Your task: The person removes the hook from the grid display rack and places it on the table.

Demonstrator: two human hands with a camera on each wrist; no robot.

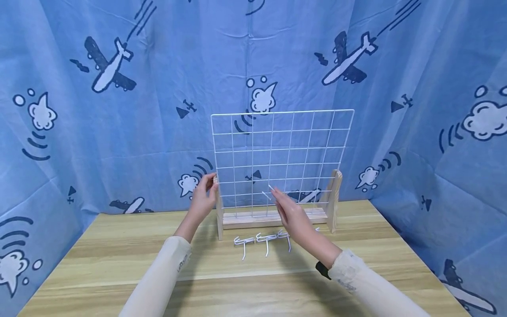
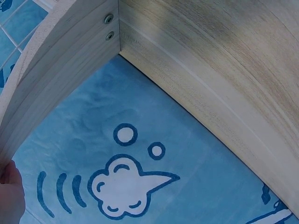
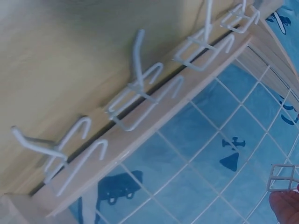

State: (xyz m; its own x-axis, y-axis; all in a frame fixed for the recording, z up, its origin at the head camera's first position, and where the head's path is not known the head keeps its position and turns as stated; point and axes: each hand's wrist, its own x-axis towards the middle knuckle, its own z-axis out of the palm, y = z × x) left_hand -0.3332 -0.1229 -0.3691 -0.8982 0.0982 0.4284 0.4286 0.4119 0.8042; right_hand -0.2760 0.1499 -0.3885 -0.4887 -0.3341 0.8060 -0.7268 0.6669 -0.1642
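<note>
A white wire grid panel (image 1: 271, 130) stands upright in a wooden stand (image 1: 273, 219). My left hand (image 1: 203, 196) grips the top of the stand's left post (image 2: 60, 70), its fingertips at the post's edge. In front of the grid's lower middle, my right hand (image 1: 293, 215) pinches a white wire hook (image 3: 282, 178) by its end. The hook's far part overlaps the grid wires in the head view. Below that hand, several more white wire hooks (image 1: 266, 238) lie in a row on the table along the stand's base, one partly hidden behind the right forearm.
The stand's right post (image 1: 335, 202) rises at the grid's other side. A light wooden table (image 1: 222, 290) carries everything, its back edge close to a blue curtain (image 1: 166, 110) printed with planes and clouds. A dark band (image 1: 323, 270) circles the right wrist.
</note>
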